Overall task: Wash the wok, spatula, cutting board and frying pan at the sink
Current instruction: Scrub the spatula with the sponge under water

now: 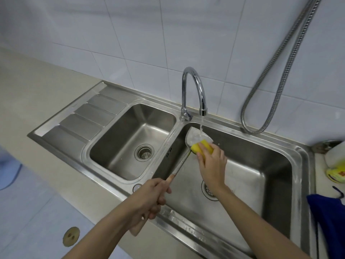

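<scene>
Over the right-hand basin of the double-bowl stainless-steel sink [295, 157], the long metal spatula with a pale wooden handle [179, 166] lay on a diagonal. Its long axis ran from the near left to the far right, with the flat, rounded blade pointing away toward the tiled wall and the handle pointing back toward the person. The blade sat directly under the stream of water from the curved chrome tap [194, 86].

The left hand [151, 198] gripped the wooden handle, fingers curled fully round it, above the near rim of the sink. The right hand [211, 165] pressed a yellow rectangular sponge [202, 147] onto the near part of the blade, fingers bent over the sponge's top; the sponge covered that part of the blade.

The left basin held only its round perforated drain [144, 152]. A ribbed draining surface adjoined it on the left, set into the beige worktop [22, 94]. A corrugated metal hose [280, 75] hung in a loop against the white wall tiles behind the right basin. At the right edge stood a yellow bottle [337, 173], just beside a dark blue cloth [328, 217].
</scene>
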Motion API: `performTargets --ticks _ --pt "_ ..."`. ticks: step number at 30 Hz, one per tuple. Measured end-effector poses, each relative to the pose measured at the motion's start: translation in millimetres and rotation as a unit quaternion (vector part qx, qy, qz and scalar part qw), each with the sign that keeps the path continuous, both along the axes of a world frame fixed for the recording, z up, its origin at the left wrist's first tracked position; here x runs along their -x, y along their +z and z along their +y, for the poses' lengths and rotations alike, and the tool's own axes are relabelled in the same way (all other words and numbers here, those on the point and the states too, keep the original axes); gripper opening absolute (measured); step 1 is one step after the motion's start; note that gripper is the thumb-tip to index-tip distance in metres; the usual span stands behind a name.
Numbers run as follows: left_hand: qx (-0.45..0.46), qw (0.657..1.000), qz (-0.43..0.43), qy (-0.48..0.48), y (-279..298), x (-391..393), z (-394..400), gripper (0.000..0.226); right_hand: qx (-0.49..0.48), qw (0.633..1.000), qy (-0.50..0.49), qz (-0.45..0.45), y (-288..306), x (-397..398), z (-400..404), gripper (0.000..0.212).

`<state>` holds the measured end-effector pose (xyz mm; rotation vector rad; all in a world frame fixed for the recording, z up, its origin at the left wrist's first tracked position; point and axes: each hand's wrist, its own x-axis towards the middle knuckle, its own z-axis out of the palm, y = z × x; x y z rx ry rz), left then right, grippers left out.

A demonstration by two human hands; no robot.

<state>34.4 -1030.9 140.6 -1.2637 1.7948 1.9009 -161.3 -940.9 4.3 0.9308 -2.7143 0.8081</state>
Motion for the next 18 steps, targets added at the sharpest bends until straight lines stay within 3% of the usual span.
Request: performTargets --ticks 6,10,15,18 --pt "-0.018 0.999 -0.029 -0.036 2.1 -6.7 -0.2 0.035 -0.071 0.996 -0.061 0.002 9.7 28.3 -4.9 0.035" --pt "-0.017 0.999 -0.023 -0.033 2.3 3.0 0.8 0.034 -0.073 0.995 0.071 0.010 7.7 14.8 -17.4 0.033" --pt "-0.035 0.997 -0.041 -0.061 5.5 -4.5 -5.2 0.039 -0.070 0.995 -0.053 -0.046 12.6 32.0 -17.7 0.037" --pt "-0.034 0.997 -0.042 -0.056 4.2 -1.3 -5.8 0.037 -0.070 0.995 0.056 -0.039 7.9 14.4 -19.2 0.038"
